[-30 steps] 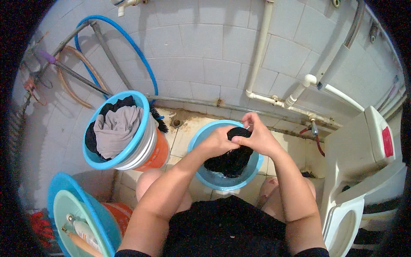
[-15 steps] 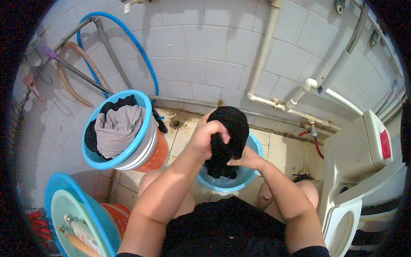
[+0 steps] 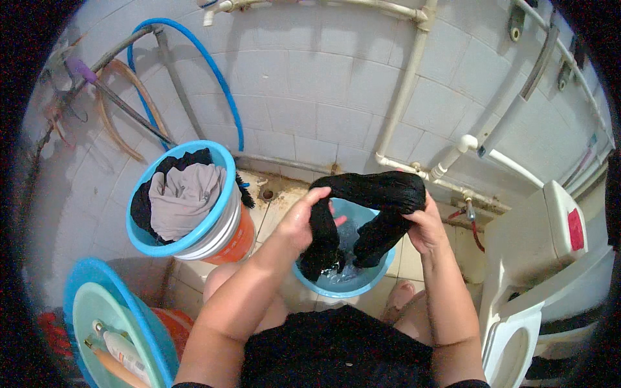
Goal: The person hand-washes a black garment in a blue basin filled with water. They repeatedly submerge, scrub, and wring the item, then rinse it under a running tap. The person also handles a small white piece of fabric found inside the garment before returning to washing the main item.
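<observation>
A wet black garment (image 3: 372, 187), its exact kind not clear, is stretched between my two hands above a light blue basin (image 3: 343, 294). My left hand (image 3: 299, 223) grips it at one side, thumb on top. My right hand (image 3: 427, 226) is closed round the other side. Both ends of the garment hang down into the basin, where some water (image 3: 346, 277) shows between them.
Left of the basin, a blue tub (image 3: 222, 187) with grey and black clothes sits on an orange and white bucket (image 3: 236, 242). Nearer, a pale green basin (image 3: 84, 301) holds a bottle. A white toilet (image 3: 517, 236) stands at right; pipes line the tiled wall.
My hands have moved apart, the right one rightward and up. The black garment, bunched before, is now spread sideways between them. The view has shifted slightly.
</observation>
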`<act>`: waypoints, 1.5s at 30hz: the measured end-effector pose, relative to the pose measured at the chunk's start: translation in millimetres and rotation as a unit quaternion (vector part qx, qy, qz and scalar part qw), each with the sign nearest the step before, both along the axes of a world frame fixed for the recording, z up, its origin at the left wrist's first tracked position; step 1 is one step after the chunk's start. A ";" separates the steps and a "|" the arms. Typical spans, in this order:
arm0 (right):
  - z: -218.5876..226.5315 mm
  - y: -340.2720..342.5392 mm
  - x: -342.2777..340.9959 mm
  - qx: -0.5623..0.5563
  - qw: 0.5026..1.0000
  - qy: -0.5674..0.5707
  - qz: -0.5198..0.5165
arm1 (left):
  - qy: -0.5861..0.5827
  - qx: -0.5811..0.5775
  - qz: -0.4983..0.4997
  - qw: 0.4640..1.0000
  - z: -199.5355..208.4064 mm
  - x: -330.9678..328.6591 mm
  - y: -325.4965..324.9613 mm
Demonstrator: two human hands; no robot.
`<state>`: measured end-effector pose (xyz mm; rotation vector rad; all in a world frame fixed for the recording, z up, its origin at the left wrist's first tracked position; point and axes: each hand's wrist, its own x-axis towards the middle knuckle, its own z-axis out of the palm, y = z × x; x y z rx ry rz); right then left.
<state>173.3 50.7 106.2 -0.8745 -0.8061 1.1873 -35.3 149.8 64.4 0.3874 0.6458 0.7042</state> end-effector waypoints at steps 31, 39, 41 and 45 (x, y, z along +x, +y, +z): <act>-41.8 17.1 -63.6 0.088 0.853 -0.480 -0.184 | -0.061 0.000 0.035 0.998 -12.7 65.0 -7.4; -47.6 36.9 -59.3 0.003 0.937 -0.260 -0.233 | 0.119 0.118 0.133 0.977 -24.2 79.2 -11.9; -49.1 41.1 -55.7 -0.010 0.953 -0.217 -0.211 | 0.142 0.133 0.157 0.968 -23.2 80.7 -15.3; -44.2 45.6 -48.2 -0.088 0.987 -0.012 -0.138 | 0.230 0.255 0.157 0.926 -21.6 79.9 -18.2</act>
